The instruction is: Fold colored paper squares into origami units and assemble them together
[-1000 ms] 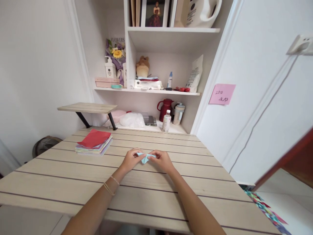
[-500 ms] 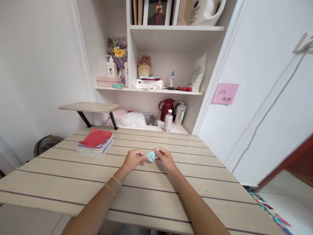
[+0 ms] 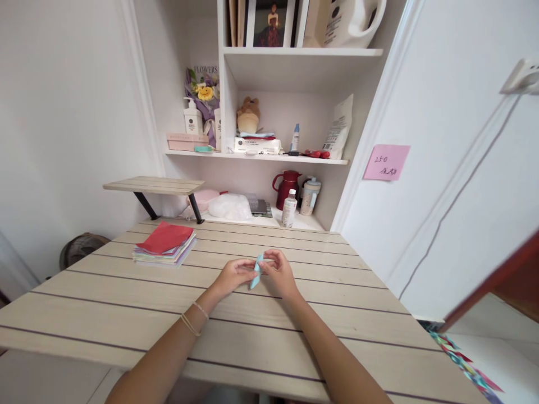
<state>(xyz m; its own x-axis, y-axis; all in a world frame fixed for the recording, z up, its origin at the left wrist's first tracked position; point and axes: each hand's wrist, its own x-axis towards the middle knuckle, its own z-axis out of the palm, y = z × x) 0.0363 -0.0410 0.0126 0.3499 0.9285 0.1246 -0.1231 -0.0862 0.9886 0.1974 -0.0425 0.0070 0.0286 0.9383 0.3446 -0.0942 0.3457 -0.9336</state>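
Looking down through the head camera, I have the folded light-blue paper [image 3: 255,279] directly between the two hands, above the middle of the slatted wooden table [image 3: 357,322]. Its long axis runs from far to near, with the far end leaning right and the near end leaning left, and it appears nearly edge-on to me. Neither hand is clearly nearer, since both are on it. The left hand [image 3: 232,276] meets it from the left, thumb and fingertips closed on its middle. The right hand [image 3: 279,273] takes it from the right and higher up, thumb against the paper and forefinger arched over near the far end, so its pinch looks a little looser. The near tip pokes out free below the fingers. I cannot tell whether that tip touches the slats.

Dark grooves cross the tabletop from left to right. Well off to the far left sits a stack of coloured paper sheets [image 3: 166,256], a red sheet [image 3: 165,237] on top, near the raised wooden shelf [image 3: 154,185]. A labelled bottle [image 3: 289,211] stands beyond the far edge, in front of a dark-red jug [image 3: 287,189]. I see open tabletop around both hands.
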